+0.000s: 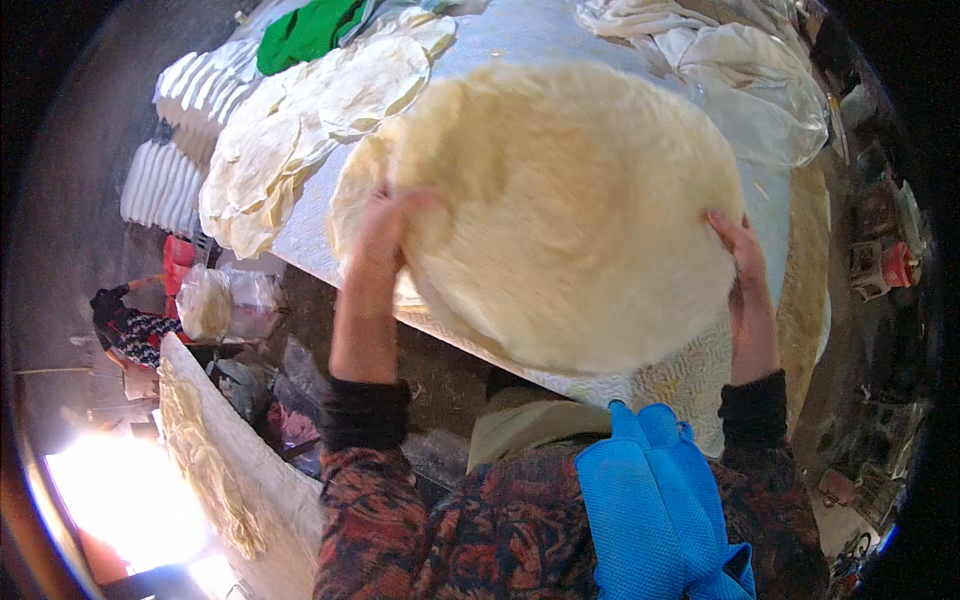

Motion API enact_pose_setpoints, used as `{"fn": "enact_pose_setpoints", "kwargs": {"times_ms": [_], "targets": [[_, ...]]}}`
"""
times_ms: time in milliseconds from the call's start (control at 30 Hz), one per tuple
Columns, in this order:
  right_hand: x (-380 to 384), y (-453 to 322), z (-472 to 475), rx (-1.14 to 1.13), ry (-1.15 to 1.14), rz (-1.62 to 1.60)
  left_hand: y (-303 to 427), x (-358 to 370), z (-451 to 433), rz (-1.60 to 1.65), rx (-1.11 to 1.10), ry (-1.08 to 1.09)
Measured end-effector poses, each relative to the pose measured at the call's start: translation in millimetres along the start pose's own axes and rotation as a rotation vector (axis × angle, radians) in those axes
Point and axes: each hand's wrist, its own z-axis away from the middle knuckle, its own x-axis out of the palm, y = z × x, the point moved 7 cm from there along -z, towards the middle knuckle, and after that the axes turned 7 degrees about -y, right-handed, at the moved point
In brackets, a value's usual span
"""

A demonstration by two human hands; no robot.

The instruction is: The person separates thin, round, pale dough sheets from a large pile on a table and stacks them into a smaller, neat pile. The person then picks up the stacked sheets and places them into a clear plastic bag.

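A large, thin round sheet of dough or flatbread, blurred by motion, spans the space between my hands above a table with a patterned white cover. My left hand grips its left edge, thumb on top. At the right edge, my right hand pinches the rim, with some fingers hidden behind it. Part of another pale sheet shows at the left, behind my left hand. More thin round sheets lie overlapping on the table's left side.
Clear plastic and white cloth lie at the back right. A green cloth and folded white stacks are at the back left. A person is beside plastic bags at the left. Another surface bears thin sheets. A blue cloth item hangs before me.
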Motion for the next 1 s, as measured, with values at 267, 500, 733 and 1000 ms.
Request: {"fn": "enact_pose_setpoints", "kwargs": {"times_ms": [267,500,733,1000], "targets": [[183.5,101.7,-70.2,0.088,-0.232,-0.100,-26.2,-202.2,-72.9,-0.072,-0.100,-0.090],[177.1,201.0,-81.2,0.245,-0.085,-0.059,-160.4,-247.3,-86.1,0.110,-0.153,0.007],[165.1,158.9,-69.0,-0.191,0.206,0.594,-72.6,-239.3,-77.6,-0.799,0.031,0.309],[259.2,142.5,-127.7,-0.473,-0.216,1.852,-80.4,-186.9,-166.2,-1.368,0.383,-0.148]]}}
